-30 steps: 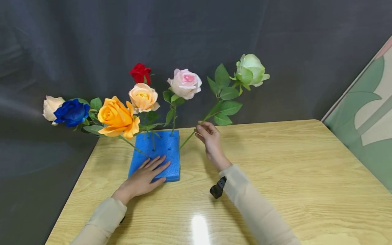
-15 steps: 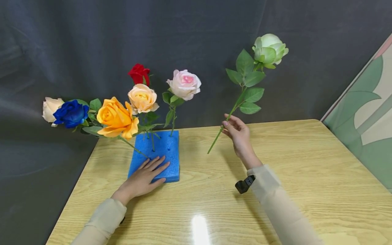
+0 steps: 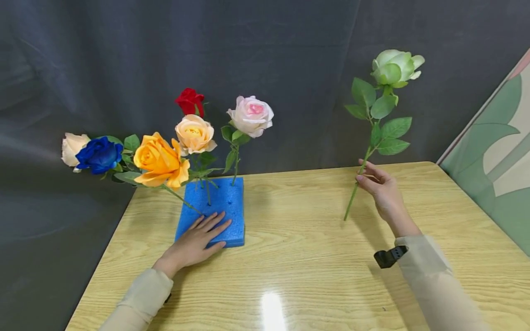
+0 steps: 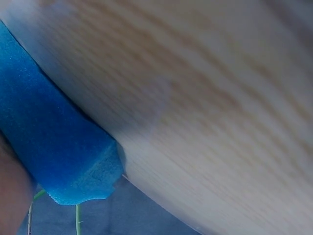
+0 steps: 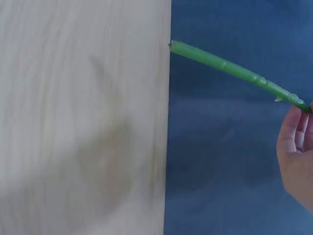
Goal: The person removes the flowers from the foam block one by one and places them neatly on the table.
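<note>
In the head view my left hand (image 3: pixel 198 241) lies flat with spread fingers on the near part of a blue foam block (image 3: pixel 236 220). Off to the right, my right hand (image 3: pixel 383 191) pinches the stem of a pale green artificial rose (image 3: pixel 395 69) between thumb and fingers. The bloom points up and the bare stem end hangs over the table. The right wrist view shows that green stem (image 5: pixel 220 63) running into the fingertips. Stuck in the block stand an orange rose (image 3: pixel 157 158), a peach rose (image 3: pixel 194 133), a red rose (image 3: pixel 190 101) and a pink rose (image 3: pixel 251 115).
A blue rose (image 3: pixel 99 155) and a cream rose (image 3: pixel 72 149) lean out past the table's left edge. The wooden table (image 3: pixel 298 257) ends at a dark curtain (image 3: pixel 306 82) behind. At the right stands a panel with a leaf pattern (image 3: pixel 492 142).
My right hand has carried the green rose away from the block's right edge, far to the right, and the stem now stands more upright. My left hand has stayed on the block.
</note>
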`<state>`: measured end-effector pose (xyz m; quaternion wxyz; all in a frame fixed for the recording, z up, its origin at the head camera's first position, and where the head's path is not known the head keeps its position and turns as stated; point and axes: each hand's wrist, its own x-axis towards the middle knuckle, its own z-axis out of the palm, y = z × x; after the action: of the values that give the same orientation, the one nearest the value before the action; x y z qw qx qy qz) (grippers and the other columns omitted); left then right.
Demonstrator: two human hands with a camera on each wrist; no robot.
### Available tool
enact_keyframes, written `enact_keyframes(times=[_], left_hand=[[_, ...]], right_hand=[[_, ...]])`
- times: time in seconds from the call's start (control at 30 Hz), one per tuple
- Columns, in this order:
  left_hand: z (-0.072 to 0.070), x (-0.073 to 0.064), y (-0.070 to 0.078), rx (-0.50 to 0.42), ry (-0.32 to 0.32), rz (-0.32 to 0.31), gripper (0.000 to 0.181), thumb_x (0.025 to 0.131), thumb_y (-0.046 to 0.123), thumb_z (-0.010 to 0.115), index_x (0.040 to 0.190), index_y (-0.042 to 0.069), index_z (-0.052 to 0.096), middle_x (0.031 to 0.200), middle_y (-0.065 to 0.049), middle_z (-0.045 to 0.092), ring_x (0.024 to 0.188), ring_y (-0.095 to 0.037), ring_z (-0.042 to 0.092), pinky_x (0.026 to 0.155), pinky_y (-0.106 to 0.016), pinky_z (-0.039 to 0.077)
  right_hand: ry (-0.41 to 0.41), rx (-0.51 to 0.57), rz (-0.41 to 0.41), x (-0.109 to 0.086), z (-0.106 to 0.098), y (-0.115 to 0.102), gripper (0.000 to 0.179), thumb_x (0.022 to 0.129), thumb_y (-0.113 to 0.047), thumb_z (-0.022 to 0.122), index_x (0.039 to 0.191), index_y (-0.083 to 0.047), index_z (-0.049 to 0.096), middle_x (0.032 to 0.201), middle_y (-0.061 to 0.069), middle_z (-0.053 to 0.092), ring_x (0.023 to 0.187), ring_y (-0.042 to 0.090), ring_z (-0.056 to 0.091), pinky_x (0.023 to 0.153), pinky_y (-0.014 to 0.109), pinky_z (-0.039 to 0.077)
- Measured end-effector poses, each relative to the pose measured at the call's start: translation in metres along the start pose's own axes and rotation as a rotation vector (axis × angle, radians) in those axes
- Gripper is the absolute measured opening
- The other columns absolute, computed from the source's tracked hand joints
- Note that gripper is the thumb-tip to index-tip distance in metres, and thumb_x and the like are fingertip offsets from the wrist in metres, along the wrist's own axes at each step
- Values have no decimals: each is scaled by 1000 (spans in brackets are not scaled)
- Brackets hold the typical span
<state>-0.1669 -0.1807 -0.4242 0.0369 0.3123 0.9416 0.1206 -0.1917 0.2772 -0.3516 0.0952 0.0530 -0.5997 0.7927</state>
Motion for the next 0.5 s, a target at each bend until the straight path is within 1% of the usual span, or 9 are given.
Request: enact_keyframes(times=[0.13,0.27,0.37,0.5], left_hand=[[1,0,0,-5,0,-1,60,98,44,49,151,24,30,159,-8,24,147,-33,23,119,-55,16],[1,1,0,-1,-2,-6,60,98,43,49,151,24,30,160,-7,24,147,-31,22,119,-54,15],[2,1,0,11,0,-5,60,98,44,49,151,24,30,160,-6,24,148,-30,22,119,-54,16],[1,1,0,20,2,-8,60,97,44,49,151,24,30,160,-6,24,148,-30,22,119,-54,16]], right_hand=[[13,23,4,-4,-29,-4,39,89,10,58,107,-22,72,93,-9,67,83,1,66,74,13,55],[21,49,8,-8,-57,-10,38,88,13,56,109,-18,68,88,-6,68,80,4,69,71,14,56],[22,56,44,-11,-78,-16,38,89,13,54,110,-17,66,87,-6,69,79,5,70,70,15,56],[2,22,105,-14,-104,-21,39,90,11,54,111,-20,66,90,-7,69,79,5,70,70,16,56]])
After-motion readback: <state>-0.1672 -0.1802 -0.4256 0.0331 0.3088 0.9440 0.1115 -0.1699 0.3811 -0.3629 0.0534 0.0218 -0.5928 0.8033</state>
